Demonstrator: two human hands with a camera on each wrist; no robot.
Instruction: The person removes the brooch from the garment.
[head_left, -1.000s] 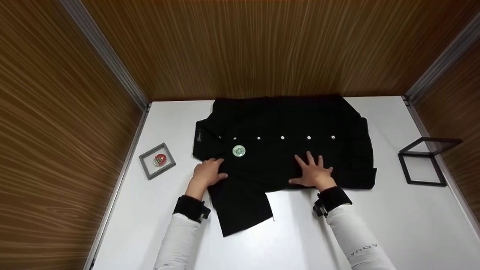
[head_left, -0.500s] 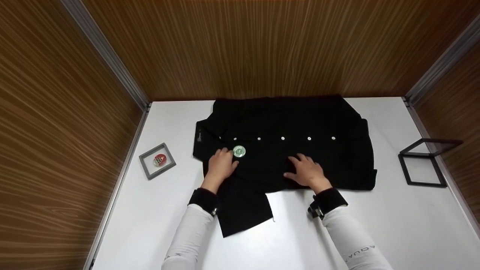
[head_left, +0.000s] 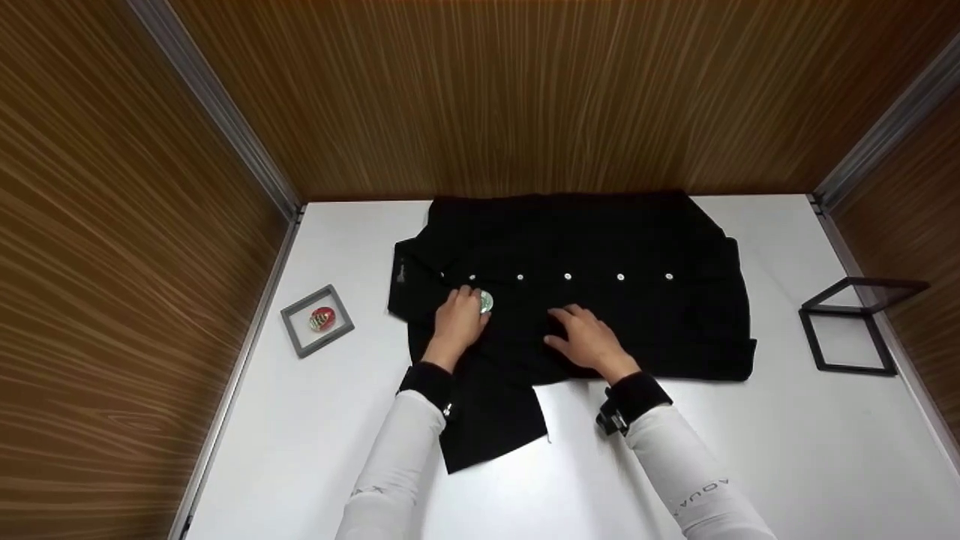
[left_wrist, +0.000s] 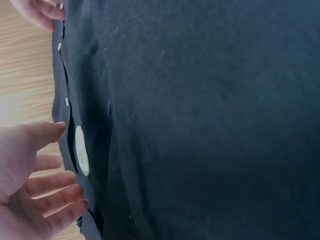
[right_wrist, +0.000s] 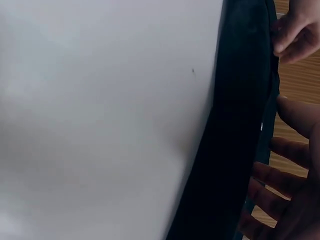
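A black button-up shirt (head_left: 637, 232) lies spread sideways, its collar at the left and one sleeve (head_left: 495, 427) pointing down. A round green and white badge (head_left: 487, 301) sits on its front, below the row of white buttons. My left hand (head_left: 457, 322) is at the badge and partly covers it in the head view. In the left wrist view, the left hand's loosely bent fingers (left_wrist: 55, 197) are beside the badge (left_wrist: 81, 150), not gripping it. My right hand (head_left: 589, 341) is over the shirt's lower middle, fingers spread and slightly bent, holding nothing.
At the left, a grey square frame (head_left: 291, 334) surrounds a red and green round badge (head_left: 322, 319). A black open frame stand (head_left: 855, 370) is near the right edge. Wood-patterned walls (head_left: 525, 97) border the white table (head_left: 795, 450) on three sides.
My left hand has moved right from the shirt's edge onto the round badge. The right hand has slid left along the shirt, its fingers less spread than before.
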